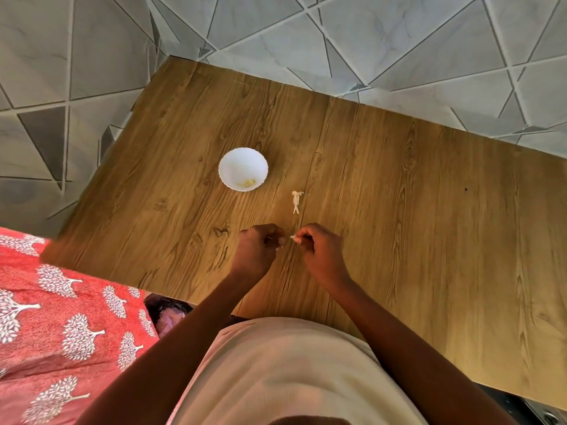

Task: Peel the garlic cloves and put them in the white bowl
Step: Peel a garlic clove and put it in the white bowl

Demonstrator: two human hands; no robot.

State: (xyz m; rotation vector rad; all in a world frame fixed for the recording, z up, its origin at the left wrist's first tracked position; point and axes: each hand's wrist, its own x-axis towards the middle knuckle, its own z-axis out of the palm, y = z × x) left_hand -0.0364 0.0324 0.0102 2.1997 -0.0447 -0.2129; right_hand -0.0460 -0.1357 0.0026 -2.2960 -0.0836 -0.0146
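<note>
A small white bowl [243,169] stands on the wooden table [399,210], with a bit of pale yellow peeled garlic at its bottom. Below and to the right of it my two hands meet over the table. My right hand [319,250] pinches a small whitish garlic clove [293,237] at its fingertips. My left hand [257,248] has its fingers curled close beside that clove; what it holds is hidden. A scrap of white garlic skin [296,201] lies on the table between the bowl and my hands.
The table's left edge runs diagonally beside a red cloth with white tree prints [61,317]. Grey geometric floor tiles [306,41] surround the table's far side. A tiny dark speck [466,189] sits on the table at right.
</note>
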